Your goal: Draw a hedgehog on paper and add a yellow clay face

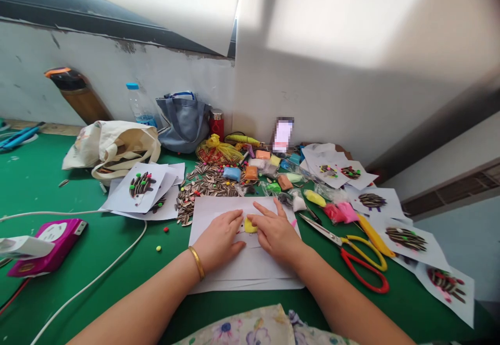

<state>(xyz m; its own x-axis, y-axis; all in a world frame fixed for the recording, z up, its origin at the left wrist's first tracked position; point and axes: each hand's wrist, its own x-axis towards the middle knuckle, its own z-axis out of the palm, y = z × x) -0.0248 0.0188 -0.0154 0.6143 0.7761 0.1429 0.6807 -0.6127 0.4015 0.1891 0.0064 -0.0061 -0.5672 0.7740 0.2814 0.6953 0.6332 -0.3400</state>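
Note:
A flat yellow patch of modelling clay (250, 226) lies on a small sheet on top of white paper (265, 270) in front of me. My left hand (222, 237), with a gold bangle at the wrist, rests on the paper left of the clay, fingers stretched out. From the right, my right hand (276, 231) reaches over the clay, its index fingertip touching the yellow surface and the other fingers spread. Part of the clay is hidden under that finger. Neither hand grips anything.
Scissors (344, 246) lie to the right, near finished seed pictures (406, 238). Behind the paper are sunflower seeds (207, 181) and clay packets (252, 173). A cloth bag (113, 139), a magenta box (50, 243) and a white cable (113, 272) are on the left. A phone (283, 136) leans by the wall.

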